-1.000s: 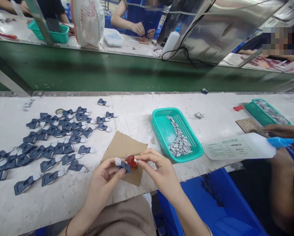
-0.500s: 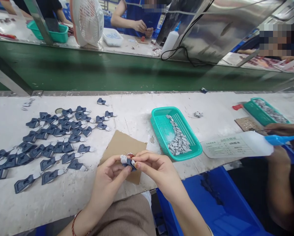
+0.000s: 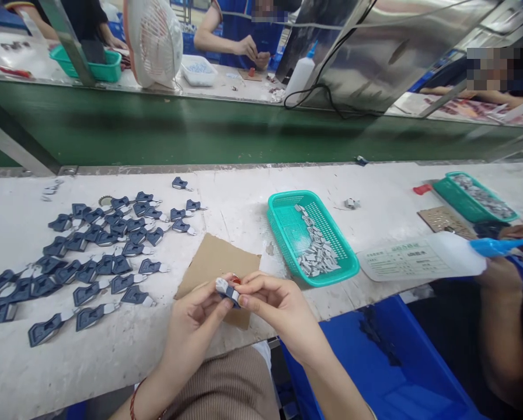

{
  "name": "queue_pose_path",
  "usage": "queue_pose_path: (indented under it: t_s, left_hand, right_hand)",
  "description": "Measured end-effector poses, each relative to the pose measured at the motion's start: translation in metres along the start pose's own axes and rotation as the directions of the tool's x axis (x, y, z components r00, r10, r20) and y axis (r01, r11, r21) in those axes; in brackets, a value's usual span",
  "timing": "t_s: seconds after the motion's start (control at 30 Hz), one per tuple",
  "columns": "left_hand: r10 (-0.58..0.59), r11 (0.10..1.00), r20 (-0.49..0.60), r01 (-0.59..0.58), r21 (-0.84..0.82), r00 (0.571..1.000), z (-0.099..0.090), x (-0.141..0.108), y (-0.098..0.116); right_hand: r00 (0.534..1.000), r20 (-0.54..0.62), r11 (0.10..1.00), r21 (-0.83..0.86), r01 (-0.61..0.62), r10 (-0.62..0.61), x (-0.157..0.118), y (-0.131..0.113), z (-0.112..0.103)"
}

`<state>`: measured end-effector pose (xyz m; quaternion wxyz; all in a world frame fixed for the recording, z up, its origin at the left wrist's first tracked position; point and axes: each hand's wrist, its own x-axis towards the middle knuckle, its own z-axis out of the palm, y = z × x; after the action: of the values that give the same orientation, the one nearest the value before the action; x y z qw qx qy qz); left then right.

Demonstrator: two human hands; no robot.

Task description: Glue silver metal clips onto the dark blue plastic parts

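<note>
Surface (image 3: pixel 226 216), pale and scuffed, runs across the whole view under a green panel (image 3: pixel 200 125). Below its near edge, right of your lap: blue bin (image 3: pixel 388 361), dark pieces inside.

Left side of the surface — a spread of dark blue parts (image 3: pixel 86 271) with pale tips, many touching or overlapping. Right of your hands, green basket (image 3: pixel 314 236), small grey pieces (image 3: pixel 318 254) heaped mostly toward its near end. Beside the basket, a white bottle (image 3: pixel 423 256) lies on its side, blue nozzle pointing right, near another person's hand (image 3: pixel 500 274).

In front of you, brown cardboard (image 3: pixel 218 262) lies flat, partly covered by your hands. Farther right, a second green basket (image 3: pixel 476 195) of grey pieces; a red piece (image 3: pixel 421 189) sits just left of it.

Your left hand (image 3: pixel 198 312) and right hand (image 3: pixel 279 303) are close together over the cardboard, fingertips closed on one small dark blue and white piece (image 3: pixel 227 291) — left at its pale end, right at the opposite end. Smallest: a red round item (image 3: pixel 235 279) shows just behind that piece, mostly hidden by your fingers.
</note>
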<state>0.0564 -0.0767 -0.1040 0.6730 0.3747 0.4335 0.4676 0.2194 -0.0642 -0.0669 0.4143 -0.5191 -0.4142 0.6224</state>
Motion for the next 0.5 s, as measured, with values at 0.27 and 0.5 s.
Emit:
queue_pose_path:
  t_s: [0.27,0.5]
  left_hand:
    - [-0.051,0.998,0.038,0.052,-0.036,0.998,-0.001,-0.005,-0.001]
    - [-0.062,0.949,-0.192,0.117,0.291,0.98,-0.039,-0.024,-0.012]
  right_hand:
    - [0.998,-0.032,0.988,-0.14,0.057,-0.062,-0.009,0.01,0.014]
    - [0.936,-0.152,0.761,-0.63,0.156,-0.318,-0.01,-0.016,-0.053]
